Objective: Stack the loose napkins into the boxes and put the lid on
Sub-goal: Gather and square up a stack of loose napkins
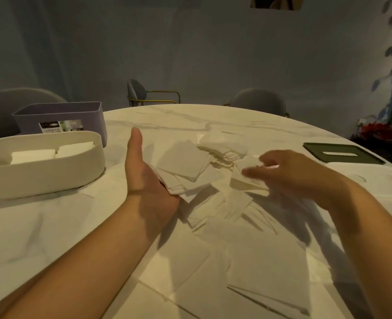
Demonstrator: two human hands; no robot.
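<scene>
Grip of the left hand is flat, palm up, carrying a stack of napkins; right hand, blurred, perhaps pinches one among the loose napkins on the desk; sheets likely limp and slippery, best squared by their edges; left fingers hidden beneath the stack.

Dim, warm light. Long dark shadows lie on the tabletop nearer than the right grip, which is motion-blurred. Frame edges bow.
</scene>
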